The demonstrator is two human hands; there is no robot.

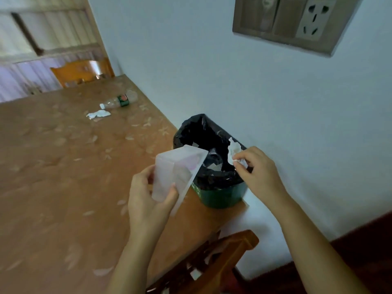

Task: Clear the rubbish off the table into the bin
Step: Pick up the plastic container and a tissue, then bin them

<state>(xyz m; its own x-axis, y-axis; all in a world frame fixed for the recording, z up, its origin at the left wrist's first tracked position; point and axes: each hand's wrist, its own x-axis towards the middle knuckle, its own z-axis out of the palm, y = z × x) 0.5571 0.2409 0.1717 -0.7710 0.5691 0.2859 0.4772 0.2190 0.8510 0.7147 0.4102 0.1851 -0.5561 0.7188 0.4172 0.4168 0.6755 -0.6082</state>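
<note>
Our left hand (146,200) grips a clear plastic container (169,166) tipped toward the bin (220,198); our right hand (261,168) pinches crumpled tissue (234,148) above it.

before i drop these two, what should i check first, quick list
1. Crumpled tissue, pinched by the right hand, is above the bin mouth: ok.
2. Clear plastic box, gripped by the left hand, has its far corner over the rim, but most of it is over the table: not ok, move it further in.
3. Black liner is open, with room inside: ok.
4. Bin stands firmly near the table edge: cannot tell.
5. Table is cleared: not ok, a bottle and a paper scrap lie at the far end.
</note>
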